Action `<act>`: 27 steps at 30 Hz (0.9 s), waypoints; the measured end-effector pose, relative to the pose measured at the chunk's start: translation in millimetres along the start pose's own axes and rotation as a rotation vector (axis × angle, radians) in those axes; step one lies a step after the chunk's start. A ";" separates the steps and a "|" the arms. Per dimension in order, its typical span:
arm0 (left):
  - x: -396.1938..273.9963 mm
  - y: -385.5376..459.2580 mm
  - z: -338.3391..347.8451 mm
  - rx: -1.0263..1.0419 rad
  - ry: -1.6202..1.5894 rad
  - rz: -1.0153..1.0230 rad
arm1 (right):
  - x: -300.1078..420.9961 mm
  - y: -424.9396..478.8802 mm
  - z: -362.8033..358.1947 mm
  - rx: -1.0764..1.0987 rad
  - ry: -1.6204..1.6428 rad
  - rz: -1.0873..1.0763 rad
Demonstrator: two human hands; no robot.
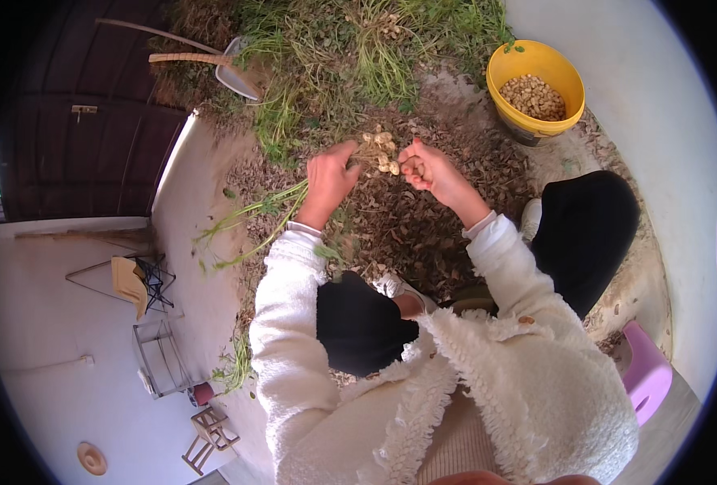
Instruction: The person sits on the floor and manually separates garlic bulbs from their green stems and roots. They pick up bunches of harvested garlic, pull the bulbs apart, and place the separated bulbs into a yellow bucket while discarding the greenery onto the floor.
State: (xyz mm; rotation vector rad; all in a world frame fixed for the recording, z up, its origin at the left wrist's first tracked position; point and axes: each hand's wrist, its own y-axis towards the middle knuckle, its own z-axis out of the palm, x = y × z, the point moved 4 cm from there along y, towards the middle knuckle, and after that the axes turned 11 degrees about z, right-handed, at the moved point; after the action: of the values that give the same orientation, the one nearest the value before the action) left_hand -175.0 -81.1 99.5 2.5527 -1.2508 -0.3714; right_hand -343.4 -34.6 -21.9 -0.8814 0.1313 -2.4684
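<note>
My left hand [332, 176] is closed around the root end of a green peanut plant [273, 200], its stems trailing out beneath the wrist to the left. A cluster of pale peanut pods [382, 148] hangs on the roots between my hands. Just right of the pods, my right hand [425, 170] has its fingers curled, with what look like pods in the palm. A yellow bucket [496, 103] stands at the upper right, partly filled with picked peanuts [532, 97].
Uprooted peanut plants [334, 54] are heaped at the top, beside a dustpan [237, 79]. Dry leaves [413, 230] cover the floor between my legs. A pink plastic stool [646, 370] stands at the lower right by the white wall [655, 139]. A wooden chair [210, 438] is at the lower left.
</note>
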 end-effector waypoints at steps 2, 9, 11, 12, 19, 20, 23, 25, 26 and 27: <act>-5.2 -8.3 -7.1 0.039 0.067 0.048 | -15.2 3.7 13.3 0.020 -0.103 0.033; -18.2 -30.8 -26.8 0.018 0.230 0.157 | -27.0 3.7 33.7 -0.069 -0.154 0.118; -21.6 -35.9 -24.0 0.013 0.258 0.191 | -28.8 5.5 32.9 -0.079 -0.171 0.147; -24.4 -37.5 -22.9 0.013 0.270 0.212 | -27.6 3.1 37.2 -0.089 -0.184 0.164; -24.2 -58.0 2.9 -0.006 0.268 0.223 | -44.5 7.4 34.3 -0.213 -0.134 0.110; -24.6 -59.8 6.3 -0.007 0.266 0.228 | -49.5 9.6 30.0 -0.223 -0.101 0.148; -22.0 -66.8 12.1 0.030 0.280 0.221 | -55.6 9.4 36.6 -0.206 -0.117 0.226; -22.9 -65.2 14.0 0.050 0.295 0.228 | -56.8 11.0 33.6 -0.252 -0.140 0.203; -24.0 -63.3 13.4 0.053 0.304 0.235 | -61.9 15.9 25.6 -0.306 -0.139 0.162; -24.4 -62.9 13.1 0.058 0.314 0.240 | -61.6 17.4 25.5 -0.357 -0.138 0.124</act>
State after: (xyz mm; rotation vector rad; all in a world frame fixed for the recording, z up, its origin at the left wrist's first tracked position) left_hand -148.3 -26.3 67.8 2.3501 -1.4348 0.1138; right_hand -279.6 -17.1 -41.2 -1.1507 0.5742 -2.2961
